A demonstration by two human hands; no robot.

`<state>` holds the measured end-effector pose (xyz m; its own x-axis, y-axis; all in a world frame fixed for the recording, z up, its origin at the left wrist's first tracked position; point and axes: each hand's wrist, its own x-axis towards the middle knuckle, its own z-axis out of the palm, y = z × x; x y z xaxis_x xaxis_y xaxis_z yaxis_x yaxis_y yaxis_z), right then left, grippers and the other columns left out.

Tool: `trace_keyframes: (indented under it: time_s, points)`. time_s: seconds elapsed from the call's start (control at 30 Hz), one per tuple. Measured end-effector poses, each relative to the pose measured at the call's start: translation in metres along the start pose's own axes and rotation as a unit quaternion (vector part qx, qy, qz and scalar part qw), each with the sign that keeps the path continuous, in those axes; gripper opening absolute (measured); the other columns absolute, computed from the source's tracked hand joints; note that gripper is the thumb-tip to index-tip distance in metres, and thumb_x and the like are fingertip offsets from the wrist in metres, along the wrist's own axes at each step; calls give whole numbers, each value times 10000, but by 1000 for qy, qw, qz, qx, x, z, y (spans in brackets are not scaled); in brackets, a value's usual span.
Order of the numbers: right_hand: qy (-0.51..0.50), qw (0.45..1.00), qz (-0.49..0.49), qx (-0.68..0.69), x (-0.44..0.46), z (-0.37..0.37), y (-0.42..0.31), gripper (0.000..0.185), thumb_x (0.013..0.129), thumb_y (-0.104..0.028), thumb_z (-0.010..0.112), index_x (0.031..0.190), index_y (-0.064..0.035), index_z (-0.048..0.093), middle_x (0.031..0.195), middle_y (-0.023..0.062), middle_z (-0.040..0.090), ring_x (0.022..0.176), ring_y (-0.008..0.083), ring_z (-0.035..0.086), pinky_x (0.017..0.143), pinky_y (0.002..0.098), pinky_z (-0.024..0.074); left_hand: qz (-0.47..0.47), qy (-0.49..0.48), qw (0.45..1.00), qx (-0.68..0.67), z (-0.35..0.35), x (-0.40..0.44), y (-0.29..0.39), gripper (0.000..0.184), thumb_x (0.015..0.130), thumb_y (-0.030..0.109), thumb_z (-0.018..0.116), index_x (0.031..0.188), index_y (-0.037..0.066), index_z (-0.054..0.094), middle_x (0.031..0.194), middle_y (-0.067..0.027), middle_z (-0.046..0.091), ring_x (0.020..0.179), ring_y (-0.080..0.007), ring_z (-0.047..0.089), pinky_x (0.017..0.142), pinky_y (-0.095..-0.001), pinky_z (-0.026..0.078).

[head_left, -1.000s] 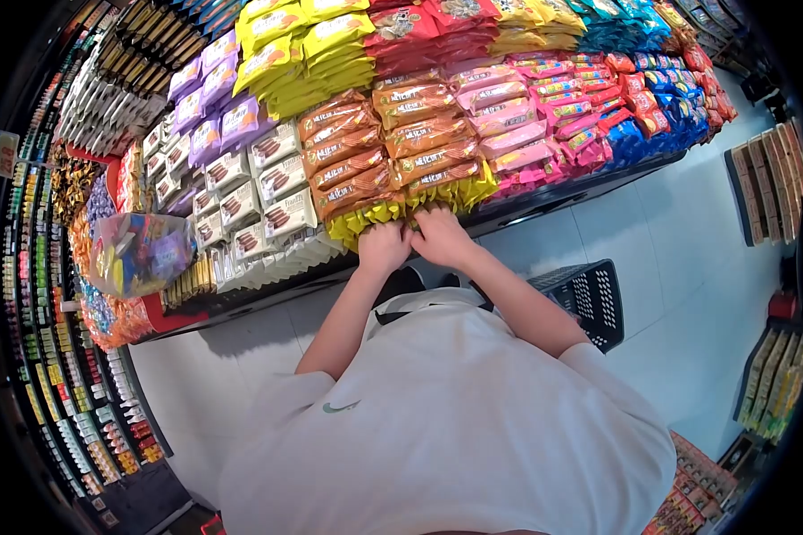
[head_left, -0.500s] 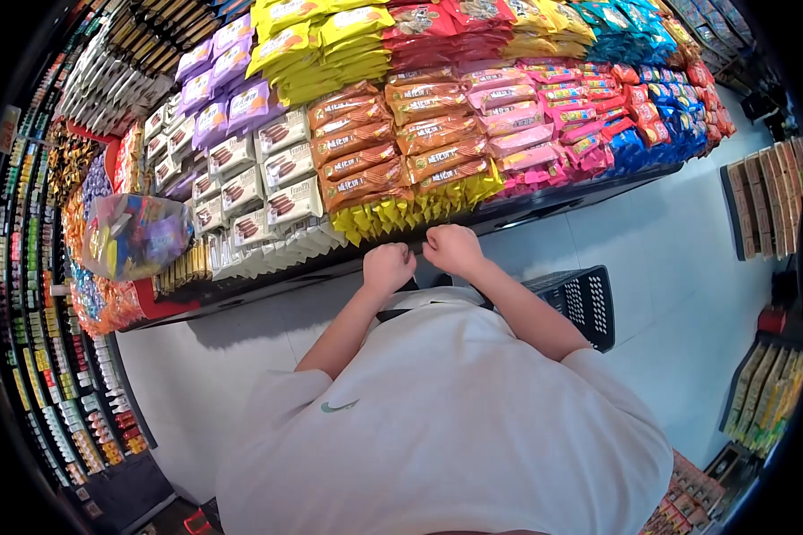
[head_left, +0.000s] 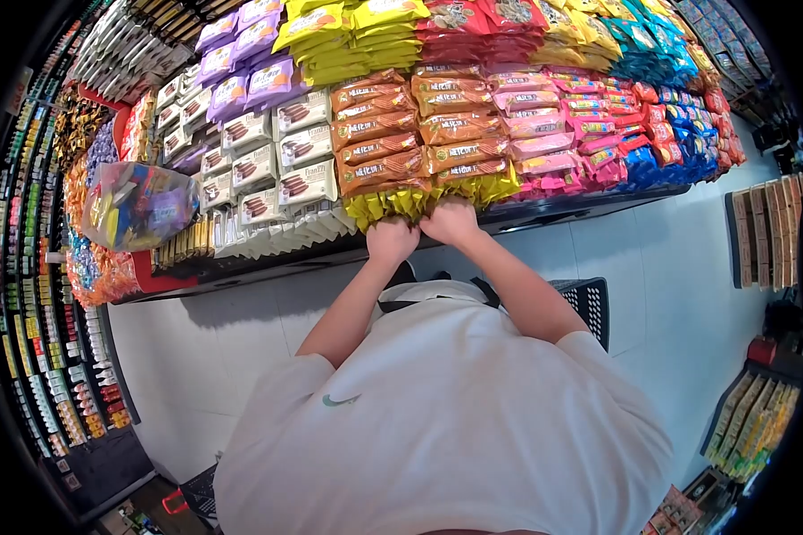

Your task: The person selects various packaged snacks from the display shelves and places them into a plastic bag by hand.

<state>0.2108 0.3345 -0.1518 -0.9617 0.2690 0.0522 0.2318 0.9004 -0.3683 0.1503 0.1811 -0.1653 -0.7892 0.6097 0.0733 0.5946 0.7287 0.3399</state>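
Observation:
Both hands are at the front edge of the snack display, against the yellow packet ends [head_left: 388, 203] below the brown wafer packets [head_left: 379, 147]. My left hand [head_left: 393, 239] has its fingers bent into those ends, with the fingertips hidden. Close beside it on the right, my right hand [head_left: 450, 221] also reaches into the yellow ends, its fingertips out of sight. Whether either hand grips a packet cannot be made out. White biscuit packs [head_left: 306, 185] lie left of the hands, and pink packets [head_left: 544, 145] lie to the right.
A dark perforated basket [head_left: 591, 308] stands on the floor right of my body. A clear bag of mixed sweets [head_left: 141, 207] rests at the display's left end. Purple packs [head_left: 269, 82] and blue packets [head_left: 642, 168] share the display. Cartons [head_left: 767, 232] stand at the far right.
Half a second ago both hands were closed just below the display edge; now they are up against the yellow packet ends again. The view has shifted, with the display further right.

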Motion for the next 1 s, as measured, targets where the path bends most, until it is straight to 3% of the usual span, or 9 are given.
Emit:
trace_keyframes:
  time_s: [0.17, 0.33, 0.5, 0.6, 0.7, 0.87, 0.93, 1.0]
  points:
    - [10, 1000, -2, 7, -9, -5, -2, 327, 760, -342, 620, 690, -43, 729, 720, 188, 699, 694, 359, 707, 694, 473, 582, 6, -24, 1000, -19, -6, -10, 0, 259, 797, 306, 671, 672, 82, 708, 667, -167, 678, 630, -360, 682, 626, -476, 570]
    - [-106, 993, -28, 40, -24, -14, -18, 235, 764, -303, 598, 669, -117, 706, 705, 176, 694, 700, 379, 696, 723, 496, 571, 34, -83, 995, -42, -15, -43, -6, 222, 784, 248, 631, 683, 66, 710, 667, -180, 675, 637, -370, 683, 629, -479, 568]
    - [-27, 999, -34, -15, 4, 8, -15, 356, 773, -413, 666, 721, -65, 721, 655, 149, 682, 642, 325, 704, 661, 448, 579, -11, -99, 994, -47, -20, -69, -16, 203, 782, 236, 634, 684, 67, 688, 684, -170, 679, 665, -370, 681, 636, -481, 555]
    - [-26, 999, -29, -21, -2, 11, -14, 321, 777, -369, 645, 727, -65, 733, 674, 172, 689, 676, 335, 712, 672, 459, 579, -7, -112, 992, -51, -23, -80, -16, 190, 786, 230, 637, 687, 70, 666, 708, -161, 682, 698, -369, 681, 659, -488, 547]
    - [-83, 995, -44, 23, -14, 0, -19, 263, 778, -305, 612, 718, -82, 738, 702, 178, 700, 663, 373, 700, 672, 482, 575, 5, -69, 994, -85, -23, -87, -16, 229, 798, 242, 653, 653, 70, 609, 689, -153, 660, 694, -380, 664, 648, -506, 524]
    - [-130, 985, -109, 36, -15, 3, -48, 267, 767, -280, 610, 730, -56, 751, 709, 182, 704, 708, 361, 719, 720, 476, 583, -22, -36, 996, -78, -29, -99, -23, 213, 790, 222, 665, 654, 76, 593, 675, -151, 647, 673, -386, 647, 638, -512, 508]
    - [-118, 992, -34, 43, 9, 9, -49, 262, 772, -271, 611, 738, -54, 753, 710, 184, 704, 713, 361, 721, 755, 474, 585, -48, -48, 996, -57, -33, -105, -28, 214, 785, 223, 668, 649, 76, 594, 665, -152, 641, 662, -386, 643, 627, -509, 506]
    - [-153, 986, -27, 53, 7, 16, -51, 261, 781, -265, 609, 765, -54, 761, 768, 201, 719, 779, 359, 729, 802, 482, 579, -73, -51, 994, -65, -39, -112, -33, 220, 772, 222, 661, 625, 73, 594, 649, -159, 629, 657, -389, 642, 613, -501, 506]
